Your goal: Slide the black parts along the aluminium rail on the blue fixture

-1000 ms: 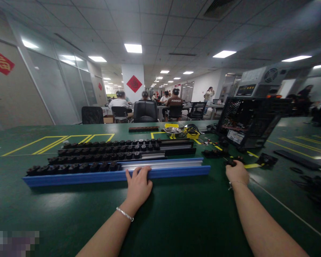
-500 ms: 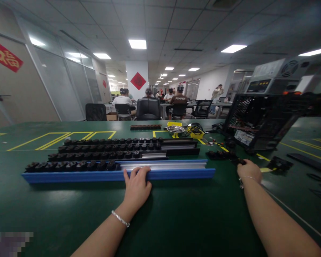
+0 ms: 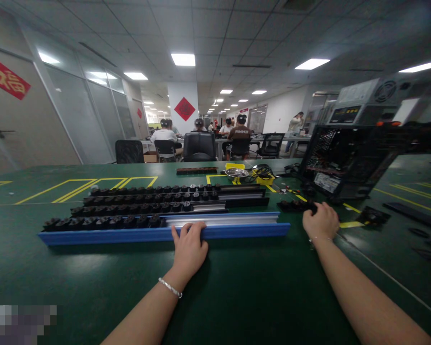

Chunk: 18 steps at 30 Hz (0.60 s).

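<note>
A long blue rail (image 3: 129,235) with a silvery channel inside lies across the table in front of me. Black round-topped blocks (image 3: 102,222) fill the left part of its channel; the right part shows bare metal. My left hand (image 3: 190,247) grips the rail's near wall, fingertips over the top edge and thumb on the near side. To the right, my right hand (image 3: 321,221) is closed with fingers pinched on a small black part, mostly hidden by the fingers. Just left of that hand lies a short row of loose black blocks (image 3: 292,205).
Several dark rails (image 3: 246,201) with similar blocks lie behind the blue one. Further back are a metal bowl (image 3: 236,172) and a yellow bin (image 3: 264,179) with black cables. An open computer case (image 3: 348,163) stands at right, near a black fan (image 3: 374,215). People sit beyond the table.
My right hand has moved left and slightly away from me, closer to the loose blocks. My left hand keeps its hold, appearing a little further right along with the rail.
</note>
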Motion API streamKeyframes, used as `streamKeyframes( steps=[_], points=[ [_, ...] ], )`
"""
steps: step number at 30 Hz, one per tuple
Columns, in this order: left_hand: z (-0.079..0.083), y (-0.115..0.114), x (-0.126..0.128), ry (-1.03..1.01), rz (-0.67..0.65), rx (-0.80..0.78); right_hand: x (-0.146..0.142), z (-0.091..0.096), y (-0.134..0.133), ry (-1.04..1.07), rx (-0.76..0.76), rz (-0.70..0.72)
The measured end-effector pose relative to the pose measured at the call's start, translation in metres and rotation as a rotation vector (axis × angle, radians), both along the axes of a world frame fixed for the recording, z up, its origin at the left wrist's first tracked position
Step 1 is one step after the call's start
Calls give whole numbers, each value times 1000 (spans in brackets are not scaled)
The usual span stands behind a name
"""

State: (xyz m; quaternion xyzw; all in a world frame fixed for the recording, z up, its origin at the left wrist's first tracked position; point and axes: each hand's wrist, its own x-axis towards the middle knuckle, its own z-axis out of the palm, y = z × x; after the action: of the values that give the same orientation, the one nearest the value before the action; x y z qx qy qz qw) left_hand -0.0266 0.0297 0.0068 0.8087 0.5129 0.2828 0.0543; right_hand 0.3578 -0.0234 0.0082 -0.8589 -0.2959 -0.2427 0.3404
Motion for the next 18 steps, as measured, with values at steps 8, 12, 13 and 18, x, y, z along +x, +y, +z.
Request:
streamKeyframes(
  steps=[8,12,13,18],
  points=[
    [-1,9,-8,-60,182,144,-129,16,35,-166,-201,431],
    [1,24,-25,-197,487,127,-151,11,40,-30,-348,379],
    [1,28,-29,-223,544,94,-153,9,40,-8,-370,380],
    [-5,37,-40,-235,634,7,-156,0,38,0,-293,324]
  ],
)
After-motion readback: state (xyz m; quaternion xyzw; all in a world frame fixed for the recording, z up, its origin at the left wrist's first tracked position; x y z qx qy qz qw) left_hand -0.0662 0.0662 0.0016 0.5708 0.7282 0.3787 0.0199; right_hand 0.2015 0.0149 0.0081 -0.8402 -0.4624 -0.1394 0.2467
